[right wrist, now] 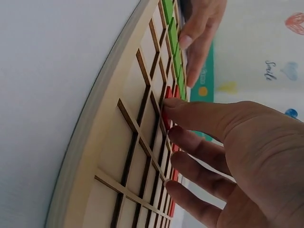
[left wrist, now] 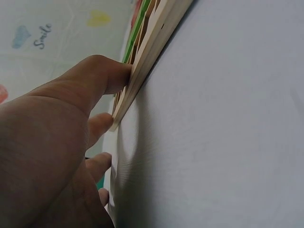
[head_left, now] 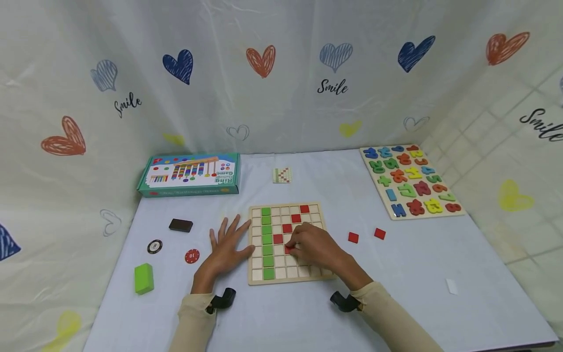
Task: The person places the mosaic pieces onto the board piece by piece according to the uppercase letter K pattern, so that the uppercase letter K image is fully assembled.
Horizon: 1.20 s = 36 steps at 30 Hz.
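A square wooden grid board (head_left: 290,281) lies on the table, with a column of green tiles (head_left: 267,239) and a diagonal of red tiles (head_left: 287,228). My right hand (head_left: 314,244) is over the board and pinches a red tile (head_left: 288,250) at a square below the diagonal's lower end. In the right wrist view the thumb lies on this tile (right wrist: 166,115), and the other fingers bend close over the squares. My left hand (head_left: 226,252) has its fingers spread, thumb and index finger touching the board's left edge.
Two loose red tiles (head_left: 353,237) lie right of the board. Behind stand a game box (head_left: 189,176), a small pattern card (head_left: 282,175) and a number puzzle (head_left: 384,199). At left are a black block (head_left: 181,225), two round chips (head_left: 191,256) and a green block (head_left: 143,278). A white piece (head_left: 451,286) lies at right.
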Tool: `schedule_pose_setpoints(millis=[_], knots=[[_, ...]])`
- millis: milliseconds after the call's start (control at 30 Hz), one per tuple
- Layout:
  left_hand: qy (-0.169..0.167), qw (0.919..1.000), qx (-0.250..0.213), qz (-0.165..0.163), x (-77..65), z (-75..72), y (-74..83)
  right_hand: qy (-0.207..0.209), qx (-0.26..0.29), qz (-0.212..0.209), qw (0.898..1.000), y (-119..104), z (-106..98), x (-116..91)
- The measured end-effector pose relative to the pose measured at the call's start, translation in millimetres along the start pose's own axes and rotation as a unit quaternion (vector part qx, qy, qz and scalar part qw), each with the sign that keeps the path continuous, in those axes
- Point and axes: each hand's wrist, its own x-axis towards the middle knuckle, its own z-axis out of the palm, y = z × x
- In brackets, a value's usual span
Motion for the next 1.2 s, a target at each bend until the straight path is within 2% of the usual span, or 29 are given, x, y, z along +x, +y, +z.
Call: schedule_pose_setpoints(millis=[67,167,333,500,667,867,1200], knots=[[0.002,1.0000,-0.001,0.002,0.0,-0.2,-0.4,-0.007,0.000,0.008,1.000,0.5,-1.3,-0.4],[0.005,1.0000,-0.001,0.006,-0.2,0.1,-1.7,-0.017,0.020,0.044,0.999,7.2,-8.6,-3.9],[0.005,1.0000,0.004,0.007,0.2,1.8,-2.6,-0.039,0.016,0.124,0.991,38.0,-42.5,-23.0],[0.005,1.0000,0.006,0.005,0.1,1.0,-1.7,-0.098,-0.014,0.192,0.976,74.0,-78.5,-51.3],[0.006,1.0000,0.002,0.006,-0.7,0.8,-0.5,-0.135,0.001,0.244,0.960,97.9,-94.3,-72.5],[0.004,1.0000,0.000,0.003,-2.2,2.5,-1.8,-0.145,0.021,0.264,0.953,108.1,-91.9,-77.2],[0.008,1.0000,0.004,0.003,-0.5,3.0,-3.0,-0.095,0.044,0.240,0.965,115.3,-72.0,-69.4]])
